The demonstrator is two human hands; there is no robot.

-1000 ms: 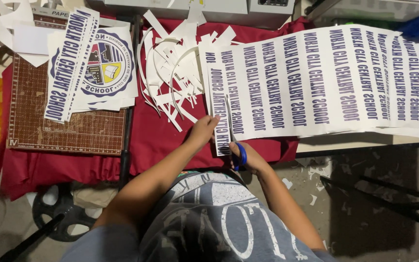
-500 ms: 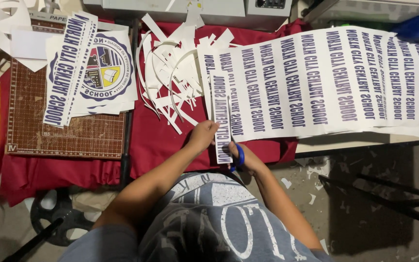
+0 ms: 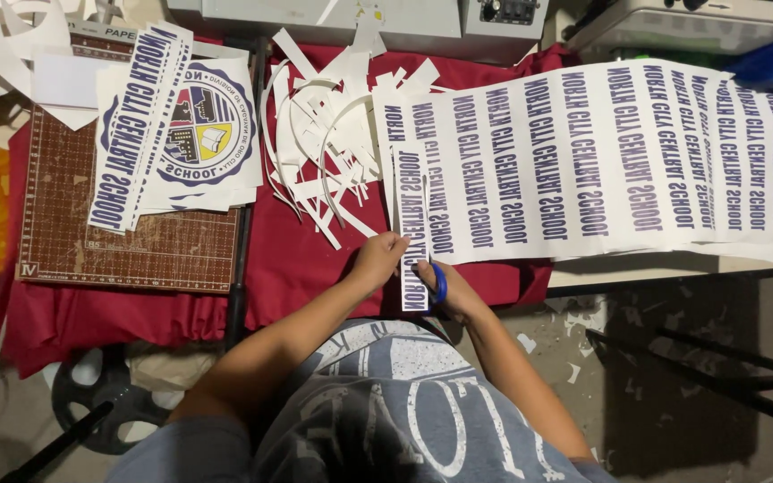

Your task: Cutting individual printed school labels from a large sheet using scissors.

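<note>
My left hand (image 3: 376,261) pinches the near part of a narrow printed paper strip (image 3: 411,192), partly cut off the left edge of a long white sheet (image 3: 601,152) with rows of dark blue lettering. My right hand (image 3: 456,293) grips blue-handled scissors (image 3: 439,281). Their blades point away from me, up the slit between strip and sheet. Both hands sit at the near edge of the red cloth (image 3: 297,268) that covers the table.
A pile of white paper offcuts (image 3: 324,134) lies left of the sheet. Further left, a brown gridded cutting mat (image 3: 127,246) carries cut lettered strips (image 3: 140,125) and round emblem prints (image 3: 208,134). A grey machine (image 3: 360,13) stands at the back. Paper bits litter the floor.
The strip's near end now hangs lower, closer to me, and both hands have shifted slightly toward me with it. The scissors stay in the slit.
</note>
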